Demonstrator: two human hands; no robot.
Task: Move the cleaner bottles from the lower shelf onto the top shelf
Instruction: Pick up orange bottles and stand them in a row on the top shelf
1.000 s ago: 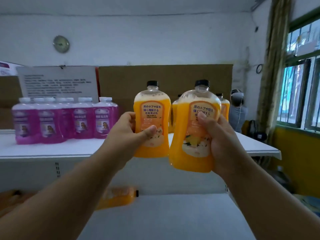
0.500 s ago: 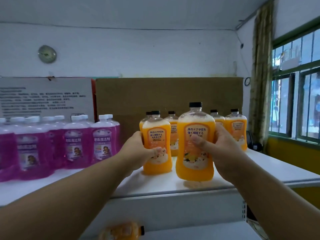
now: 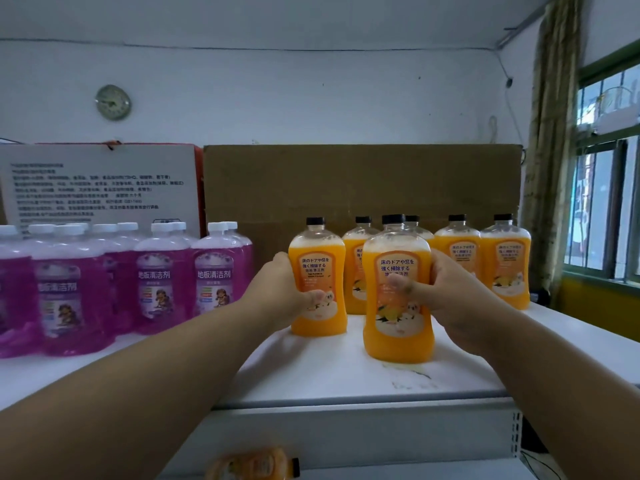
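Both orange bottles, airborne a second ago, now apparently stand on the top shelf (image 3: 346,386); left hand (image 3: 277,292) and right hand (image 3: 446,292) fingers still wrap the left bottle (image 3: 320,306) and right bottle (image 3: 398,327), so release comes next.

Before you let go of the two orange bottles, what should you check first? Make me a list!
1. Left hand holds its orange bottle firmly: ok.
2. Right hand holds the front orange bottle firmly: ok.
3. Both bottles stand upright on the top shelf: ok.
4. Front bottle sits back from the shelf edge: ok.
5. Bottoms rest flat on the shelf: cannot tell for sure.
6. Lower shelf finished: not ok, one more orange bottle lies down there.
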